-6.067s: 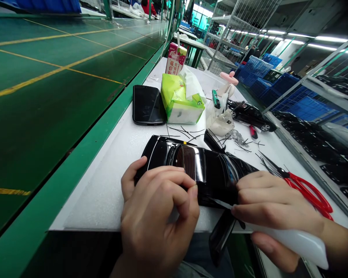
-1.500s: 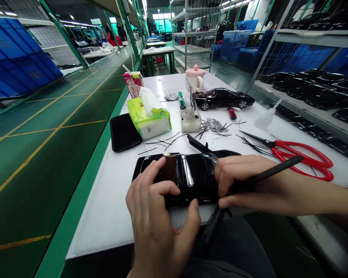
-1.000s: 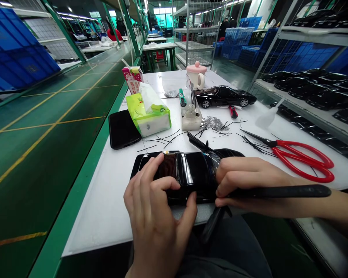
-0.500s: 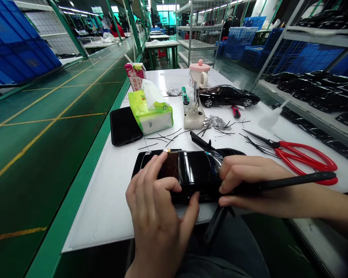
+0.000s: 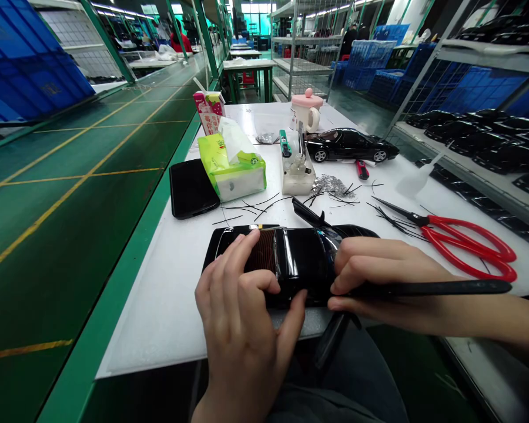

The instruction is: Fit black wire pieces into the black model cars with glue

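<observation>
A glossy black model car (image 5: 300,252) lies at the near edge of the table, its two doors swung out. My left hand (image 5: 242,305) lies over its rear, fingers on the far side and thumb at the near side, holding it. In my right hand (image 5: 370,267) black tweezers (image 5: 445,288) are pinched, their rear end pointing right. Their tips are hidden at the car's near door opening. The near door (image 5: 330,341) hangs past the table edge over my lap; the far door (image 5: 308,212) points up and left.
Red-handled scissors (image 5: 467,241) lie at the right among thin black strips. Beyond the car are a phone (image 5: 193,189), a tissue pack (image 5: 233,170), a pile of small silvery parts (image 5: 332,185), another model car (image 5: 350,144) and a lidded mug (image 5: 306,111). Racks of car bodies (image 5: 489,141) stand right.
The rear end of the tweezers has tipped down a little, with my right hand shifting slightly. My left hand and the model car keep their places relative to each other.
</observation>
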